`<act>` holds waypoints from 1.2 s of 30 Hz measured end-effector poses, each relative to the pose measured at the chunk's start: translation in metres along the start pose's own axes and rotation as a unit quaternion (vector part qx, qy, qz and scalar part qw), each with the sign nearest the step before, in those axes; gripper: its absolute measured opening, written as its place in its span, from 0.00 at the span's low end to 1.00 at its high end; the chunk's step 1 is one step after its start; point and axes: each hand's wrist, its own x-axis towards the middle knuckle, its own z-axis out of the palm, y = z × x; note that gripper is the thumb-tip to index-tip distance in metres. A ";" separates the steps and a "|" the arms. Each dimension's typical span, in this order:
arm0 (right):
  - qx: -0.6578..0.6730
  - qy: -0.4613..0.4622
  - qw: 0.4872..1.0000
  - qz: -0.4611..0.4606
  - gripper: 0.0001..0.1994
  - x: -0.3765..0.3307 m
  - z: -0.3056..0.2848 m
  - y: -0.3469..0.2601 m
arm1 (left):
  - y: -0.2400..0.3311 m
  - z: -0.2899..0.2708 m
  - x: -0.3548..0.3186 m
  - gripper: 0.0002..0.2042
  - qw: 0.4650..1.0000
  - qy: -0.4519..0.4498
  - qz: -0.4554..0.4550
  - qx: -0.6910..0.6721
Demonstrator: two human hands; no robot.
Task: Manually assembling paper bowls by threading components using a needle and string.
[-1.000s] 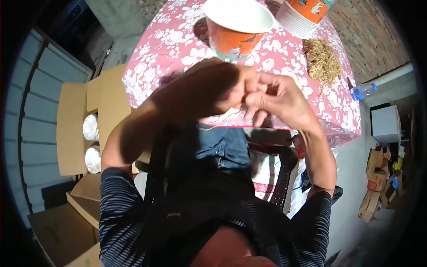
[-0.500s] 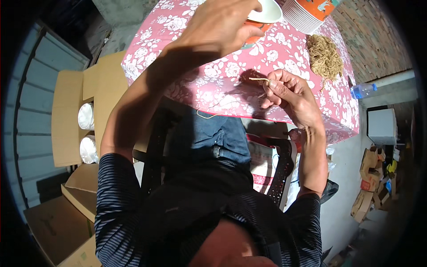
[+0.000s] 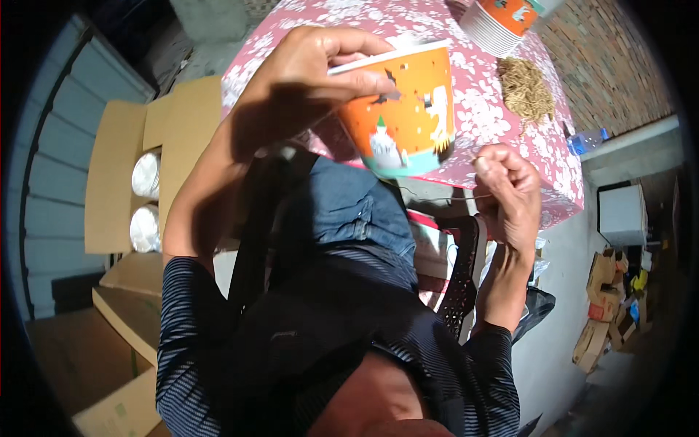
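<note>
Currently, an orange printed paper cup [image 3: 408, 109] is gripped at its rim by the left hand [image 3: 320, 67], the thumb being laid along the outer wall; it is held slightly tilted over the near edge of the cloth-covered counter [image 3: 477, 105]. Between thumb and forefinger of the right hand [image 3: 512, 188], a thin string [image 3: 448, 199] is pinched. Farther back, stacked paper cups [image 3: 499, 28] and a tangled tan twine bundle [image 3: 526, 91] are set.

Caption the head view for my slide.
Left hand holds an orange cup, right hand pinches thin string, by a pink floral tablecloth.
</note>
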 end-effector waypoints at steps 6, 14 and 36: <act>-0.063 0.020 0.981 -0.180 0.01 -0.033 0.056 0.019 | -0.038 0.040 -0.088 0.15 0.995 0.066 0.072 0.009; -0.206 -0.043 0.960 -0.183 0.03 -0.063 0.100 0.073 | -0.053 0.067 -0.149 0.18 0.994 0.012 -0.062 -0.084; -0.162 0.014 0.967 -0.197 0.03 -0.075 0.096 0.093 | -0.055 0.096 -0.159 0.18 0.990 0.089 0.094 0.057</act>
